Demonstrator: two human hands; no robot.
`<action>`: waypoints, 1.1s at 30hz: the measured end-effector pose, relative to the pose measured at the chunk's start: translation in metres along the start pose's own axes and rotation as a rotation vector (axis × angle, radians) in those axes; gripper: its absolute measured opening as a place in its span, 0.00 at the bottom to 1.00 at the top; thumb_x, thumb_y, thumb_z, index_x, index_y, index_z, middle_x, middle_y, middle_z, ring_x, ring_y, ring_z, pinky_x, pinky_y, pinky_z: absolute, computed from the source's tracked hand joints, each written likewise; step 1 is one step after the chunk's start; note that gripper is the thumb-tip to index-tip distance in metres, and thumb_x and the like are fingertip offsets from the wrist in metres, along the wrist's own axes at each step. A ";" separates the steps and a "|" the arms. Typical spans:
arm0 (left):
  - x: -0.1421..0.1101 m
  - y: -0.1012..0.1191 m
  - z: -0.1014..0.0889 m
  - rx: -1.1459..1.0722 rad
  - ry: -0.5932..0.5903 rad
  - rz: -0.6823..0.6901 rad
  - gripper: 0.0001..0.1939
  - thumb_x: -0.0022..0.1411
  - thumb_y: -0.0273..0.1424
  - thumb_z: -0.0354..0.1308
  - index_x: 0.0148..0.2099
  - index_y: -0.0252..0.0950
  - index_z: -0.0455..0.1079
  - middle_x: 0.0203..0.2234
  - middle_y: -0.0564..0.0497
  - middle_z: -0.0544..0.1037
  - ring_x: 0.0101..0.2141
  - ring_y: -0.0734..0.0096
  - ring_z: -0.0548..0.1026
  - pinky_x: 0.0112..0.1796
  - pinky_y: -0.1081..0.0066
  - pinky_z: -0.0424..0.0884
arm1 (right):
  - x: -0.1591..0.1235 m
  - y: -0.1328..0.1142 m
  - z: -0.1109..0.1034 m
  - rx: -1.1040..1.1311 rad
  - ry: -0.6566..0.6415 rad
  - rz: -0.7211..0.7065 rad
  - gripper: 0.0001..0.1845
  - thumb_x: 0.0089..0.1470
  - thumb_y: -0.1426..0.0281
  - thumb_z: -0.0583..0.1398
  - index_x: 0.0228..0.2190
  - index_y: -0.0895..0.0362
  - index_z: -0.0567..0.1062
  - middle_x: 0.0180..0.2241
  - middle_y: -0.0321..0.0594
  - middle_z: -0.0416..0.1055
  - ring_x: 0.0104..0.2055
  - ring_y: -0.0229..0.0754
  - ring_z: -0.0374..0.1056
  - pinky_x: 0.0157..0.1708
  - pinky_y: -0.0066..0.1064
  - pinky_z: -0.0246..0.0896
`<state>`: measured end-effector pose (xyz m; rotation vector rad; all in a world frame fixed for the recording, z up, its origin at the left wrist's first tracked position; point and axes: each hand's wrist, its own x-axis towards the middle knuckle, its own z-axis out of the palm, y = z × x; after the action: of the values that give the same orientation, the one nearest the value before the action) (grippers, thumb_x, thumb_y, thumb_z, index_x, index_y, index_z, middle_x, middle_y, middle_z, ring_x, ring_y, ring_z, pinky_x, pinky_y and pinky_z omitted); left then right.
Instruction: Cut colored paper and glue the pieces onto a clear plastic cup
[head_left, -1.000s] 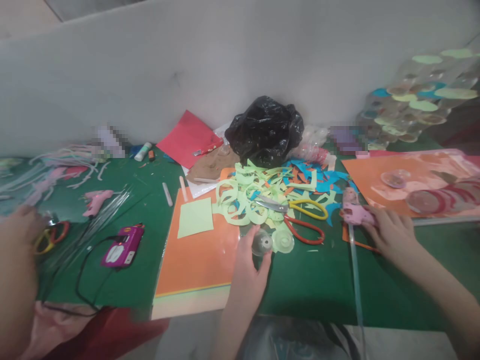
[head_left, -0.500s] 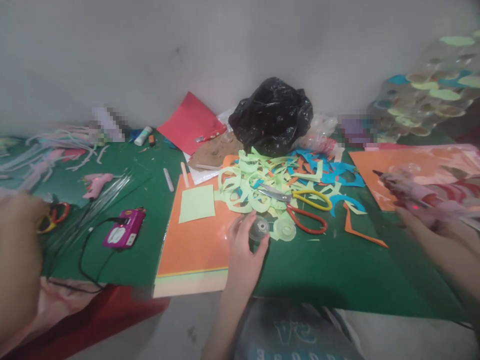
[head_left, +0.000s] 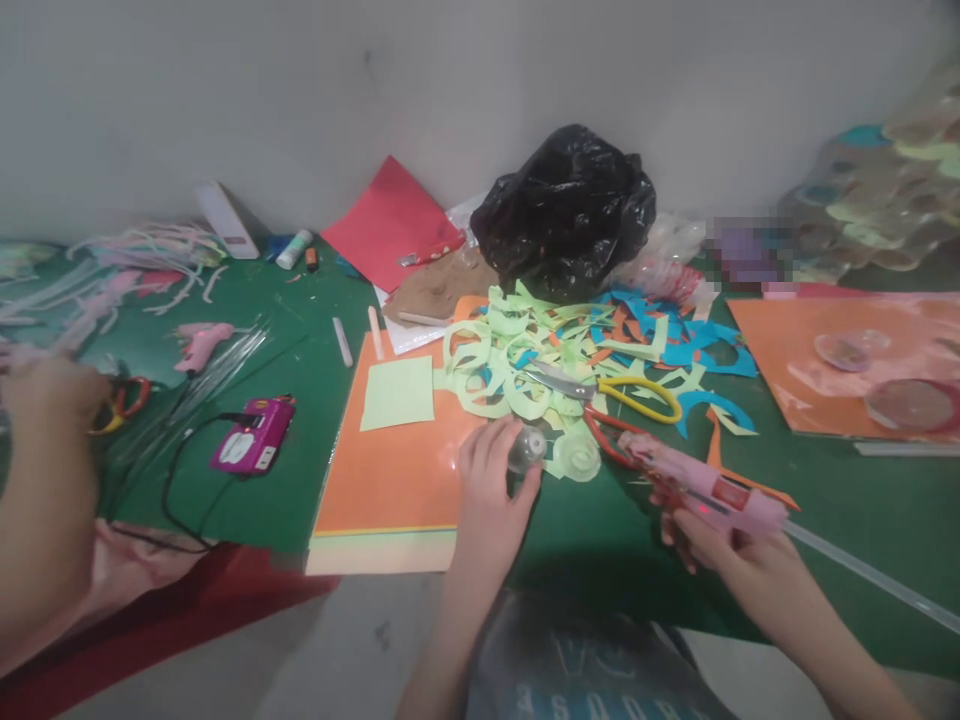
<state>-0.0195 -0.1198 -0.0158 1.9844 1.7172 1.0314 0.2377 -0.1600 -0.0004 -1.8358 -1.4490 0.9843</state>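
Observation:
My left hand (head_left: 491,485) is closed around a small clear plastic piece (head_left: 528,450), rounded with a ring at its end, like a cut bottle top. Beside it lies a pale green round piece (head_left: 577,455). My right hand (head_left: 709,540) grips a pink glue gun (head_left: 712,490), its nozzle pointing left toward that round piece. A long clear glue stick (head_left: 870,570) sticks out of the gun's back. Scissors (head_left: 637,395) with yellow and red handles lie open on the paper scraps (head_left: 510,350), just beyond both hands.
Orange sheets (head_left: 397,490) with a green paper square (head_left: 397,393) lie left of my hand. Behind stands a black plastic bag (head_left: 566,210). Another person's arm (head_left: 49,470) reaches in at left, near a second glue gun (head_left: 202,345) and a purple box (head_left: 255,435) with a black cord.
My right hand has brought the glue gun from the far right toward the middle, close to my left hand. My left hand keeps its hold, and the plastic piece has tilted slightly.

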 end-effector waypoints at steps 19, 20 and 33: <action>0.003 0.005 -0.001 0.005 -0.044 -0.051 0.23 0.67 0.30 0.58 0.62 0.42 0.61 0.56 0.45 0.73 0.58 0.59 0.68 0.57 0.56 0.68 | -0.020 0.015 0.014 -0.014 -0.073 0.014 0.23 0.56 0.50 0.57 0.29 0.55 0.81 0.18 0.38 0.70 0.19 0.39 0.64 0.21 0.27 0.63; 0.003 0.005 -0.001 0.004 -0.036 -0.036 0.23 0.66 0.30 0.59 0.61 0.42 0.61 0.55 0.44 0.74 0.58 0.59 0.68 0.57 0.57 0.68 | -0.021 0.014 0.013 0.012 -0.083 0.008 0.22 0.57 0.50 0.57 0.31 0.55 0.81 0.18 0.39 0.70 0.20 0.39 0.64 0.22 0.28 0.64; -0.002 0.005 0.002 0.078 0.007 0.106 0.22 0.67 0.29 0.59 0.61 0.42 0.61 0.58 0.44 0.73 0.59 0.58 0.68 0.58 0.54 0.69 | -0.015 -0.003 0.024 0.214 -0.242 0.035 0.20 0.59 0.53 0.59 0.35 0.57 0.79 0.21 0.39 0.71 0.23 0.40 0.66 0.22 0.27 0.65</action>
<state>-0.0149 -0.1219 -0.0144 2.1435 1.6967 1.0215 0.2139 -0.1732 -0.0082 -1.6357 -1.3898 1.3619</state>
